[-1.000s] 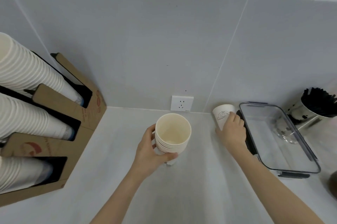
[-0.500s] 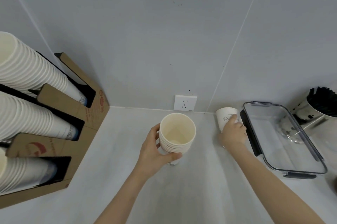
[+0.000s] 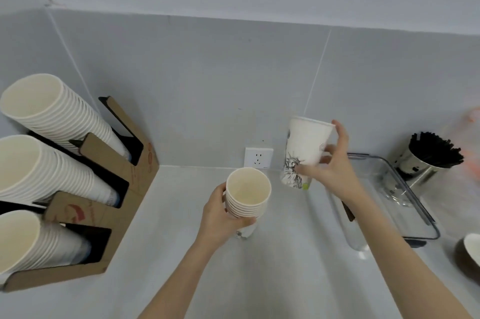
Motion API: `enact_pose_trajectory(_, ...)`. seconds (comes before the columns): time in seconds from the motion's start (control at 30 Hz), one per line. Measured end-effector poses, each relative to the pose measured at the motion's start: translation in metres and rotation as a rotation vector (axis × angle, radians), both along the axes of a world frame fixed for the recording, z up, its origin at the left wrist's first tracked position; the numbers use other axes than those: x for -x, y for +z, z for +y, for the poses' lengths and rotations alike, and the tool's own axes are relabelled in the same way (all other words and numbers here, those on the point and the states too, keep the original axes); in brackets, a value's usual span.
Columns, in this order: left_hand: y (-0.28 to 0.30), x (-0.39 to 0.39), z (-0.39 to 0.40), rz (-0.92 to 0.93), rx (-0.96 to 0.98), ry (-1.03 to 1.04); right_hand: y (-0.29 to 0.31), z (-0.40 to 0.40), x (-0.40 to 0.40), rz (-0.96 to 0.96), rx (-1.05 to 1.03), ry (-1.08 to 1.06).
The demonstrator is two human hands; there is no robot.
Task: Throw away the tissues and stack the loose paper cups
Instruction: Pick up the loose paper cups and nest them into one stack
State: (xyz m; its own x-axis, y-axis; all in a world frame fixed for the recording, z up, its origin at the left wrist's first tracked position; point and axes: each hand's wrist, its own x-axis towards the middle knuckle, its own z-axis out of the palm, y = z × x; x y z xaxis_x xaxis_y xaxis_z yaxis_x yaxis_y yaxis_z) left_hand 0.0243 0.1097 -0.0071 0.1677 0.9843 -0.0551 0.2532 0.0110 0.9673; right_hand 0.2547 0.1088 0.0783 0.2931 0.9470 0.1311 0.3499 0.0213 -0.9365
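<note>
My left hand (image 3: 220,212) grips a short stack of nested white paper cups (image 3: 248,192), mouth up, just above the grey counter (image 3: 181,253). My right hand (image 3: 330,168) holds a single white paper cup with a printed drawing (image 3: 302,152) lifted in the air, up and to the right of the stack. The lone cup is roughly upright, tilted a little, its rim at the top. A gap separates the two. No tissues are visible.
A cardboard cup dispenser (image 3: 104,188) with three long rows of cups fills the left side. A wall socket (image 3: 258,158) sits behind the stack. A clear glass tray (image 3: 394,199), a metal holder of black stirrers (image 3: 426,160) and a bowl's edge (image 3: 470,248) are at the right.
My right hand has lifted the single printed cup off the counter beside the glass tray and raised it toward the stack. My left hand keeps holding the stack.
</note>
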Motion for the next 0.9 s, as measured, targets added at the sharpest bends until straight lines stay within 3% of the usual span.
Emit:
enact_pose_trajectory(0.07,0.0,-0.001,-0.001,0.023,-0.014,0.009,0.02,-0.01,0.016,0.157,-0.169,0.039)
enact_pose_trajectory(0.13,0.0,-0.002,-0.003,0.04,-0.03,0.018,0.024,-0.019,0.037,0.167,-0.226,0.108)
enact_pose_trajectory(0.5,0.006,0.003,-0.017,0.011,-0.028,0.054,-0.047,-0.042,0.073,-0.446,-0.063,0.311)
enact_pose_trajectory(0.6,0.008,0.004,-0.02,0.001,-0.024,0.053,-0.056,-0.047,0.077,-0.504,-0.046,0.353)
enact_pose_trajectory(0.7,0.011,0.007,-0.02,0.013,-0.036,0.06,-0.054,-0.046,0.082,-0.42,0.019,0.35)
enact_pose_trajectory(0.83,0.023,0.019,-0.019,0.041,-0.043,0.064,-0.042,-0.044,0.091,0.018,0.153,0.3)
enact_pose_trajectory(0.9,0.036,0.03,-0.022,0.031,-0.059,0.062,-0.035,-0.041,0.099,0.113,0.181,0.298)
